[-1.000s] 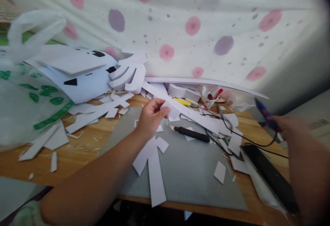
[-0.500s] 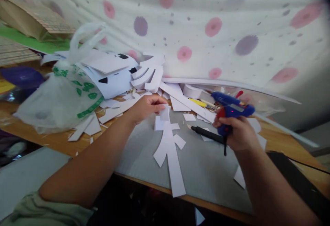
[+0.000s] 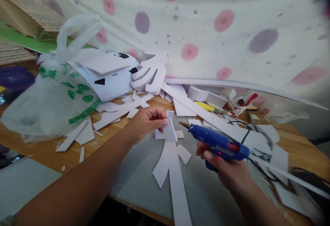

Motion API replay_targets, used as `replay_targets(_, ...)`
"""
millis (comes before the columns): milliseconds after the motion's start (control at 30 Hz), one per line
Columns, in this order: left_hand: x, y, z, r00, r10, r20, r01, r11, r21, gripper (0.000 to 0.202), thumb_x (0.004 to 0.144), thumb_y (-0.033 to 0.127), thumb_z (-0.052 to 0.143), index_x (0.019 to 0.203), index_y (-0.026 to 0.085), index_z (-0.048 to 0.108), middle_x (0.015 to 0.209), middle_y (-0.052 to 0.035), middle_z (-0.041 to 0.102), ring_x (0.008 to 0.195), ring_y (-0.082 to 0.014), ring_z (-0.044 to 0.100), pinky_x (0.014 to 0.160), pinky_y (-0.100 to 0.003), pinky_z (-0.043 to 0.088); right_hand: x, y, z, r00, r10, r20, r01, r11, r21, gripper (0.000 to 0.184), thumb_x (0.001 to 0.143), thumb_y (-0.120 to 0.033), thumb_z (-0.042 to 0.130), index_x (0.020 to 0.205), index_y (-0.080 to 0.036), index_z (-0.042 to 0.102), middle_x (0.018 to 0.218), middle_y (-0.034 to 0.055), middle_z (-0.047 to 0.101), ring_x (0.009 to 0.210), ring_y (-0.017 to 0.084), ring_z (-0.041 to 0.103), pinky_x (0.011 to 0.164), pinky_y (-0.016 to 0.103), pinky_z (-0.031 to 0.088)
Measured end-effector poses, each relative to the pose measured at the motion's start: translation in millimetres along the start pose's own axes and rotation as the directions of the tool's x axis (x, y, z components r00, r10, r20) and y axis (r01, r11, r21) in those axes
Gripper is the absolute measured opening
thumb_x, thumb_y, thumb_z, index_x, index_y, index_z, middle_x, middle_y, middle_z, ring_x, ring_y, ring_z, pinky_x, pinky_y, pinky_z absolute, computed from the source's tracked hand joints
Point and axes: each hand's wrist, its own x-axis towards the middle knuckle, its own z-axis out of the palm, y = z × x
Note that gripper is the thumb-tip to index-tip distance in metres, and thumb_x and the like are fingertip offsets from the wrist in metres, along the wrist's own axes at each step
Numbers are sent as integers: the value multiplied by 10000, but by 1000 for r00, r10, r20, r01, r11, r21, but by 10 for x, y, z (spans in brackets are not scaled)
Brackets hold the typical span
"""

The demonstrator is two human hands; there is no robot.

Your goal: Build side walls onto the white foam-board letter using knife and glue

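Observation:
My left hand [image 3: 151, 123] pinches a small white foam board piece [image 3: 169, 130], held on edge over the top of a cut-out. That white cut-out [image 3: 168, 162] lies flat, with a long strip and side branches, on a grey mat [image 3: 139, 178]. In my right hand [image 3: 227, 171] is a blue hot glue gun [image 3: 219, 143], its fingers wrapped round the handle. A red light glows on its side and a long white glue stick [image 3: 291, 178] sticks out of its back. The brass nozzle points left, a short gap away from the pinched piece.
A white plastic bag [image 3: 51, 105] with green print stands at the left. White offcuts [image 3: 113, 114] litter the wooden table. At the back lie curved white cut-outs [image 3: 152, 76] and a yellow-handled tool [image 3: 204, 106]. A spotted curtain [image 3: 196, 16] hangs behind.
The glue gun has swung from tilted to nearly level, its nozzle now towards the left hand. The pinched piece has turned more on edge. The view has shifted slightly.

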Motion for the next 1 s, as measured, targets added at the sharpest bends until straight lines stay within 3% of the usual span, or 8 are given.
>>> replay_targets(100,5,-46,-14,1000,0,7,0,1000,11,118,704,235,729,754,170,644,672,7,626,573,-99,571,559,-235,472,-33,-8,28,1000,-15,-9,14,996,-87,179,706,-421,748,795,-269,717,774,27,687,704,177,625,644,285,540)
replay_targets(267,13,-60,-28,1000,-5,4,5,1000,18,115,715,228,717,764,166,634,687,9,626,582,-98,584,567,-235,488,-48,-9,47,998,-44,-44,40,995,-92,162,720,-405,743,800,-270,703,786,29,678,709,190,624,647,298,540)
replay_targets(433,17,-3,-6,993,-48,-106,38,995,-93,196,654,177,726,726,166,544,659,38,589,583,-94,593,608,-258,533,-21,7,35,997,-56,-48,51,993,-104,199,722,-440,732,796,-259,694,773,33,673,701,201,603,618,317,515)
replay_targets(567,10,39,0,986,-119,-119,96,980,-177,258,614,154,730,712,174,492,663,40,587,604,-108,608,615,-268,530,2,9,34,995,-62,-78,54,993,-105,216,715,-458,735,795,-262,693,786,32,668,701,194,598,625,319,519)
replay_targets(767,27,-28,-10,991,-36,-125,24,995,-99,319,701,133,648,1007,221,640,788,16,618,655,-96,569,631,-244,490,56,76,23,994,-101,-31,98,991,-86,192,728,-452,728,809,-281,697,788,35,660,698,209,597,602,355,515)
replay_targets(867,41,-83,10,992,-13,-126,7,999,-51,229,703,152,669,931,174,663,834,-15,650,659,-93,567,610,-228,460,98,109,31,991,-127,-45,128,991,25,153,731,-386,743,836,-295,679,802,17,654,680,192,595,630,367,525)
replay_targets(1000,43,-81,66,984,-1,-178,-8,999,-49,200,661,184,733,764,172,562,675,42,591,588,-84,538,579,-222,439,213,61,114,989,-137,-64,144,982,124,191,708,-319,767,836,-268,634,961,23,667,811,204,651,724,374,542)
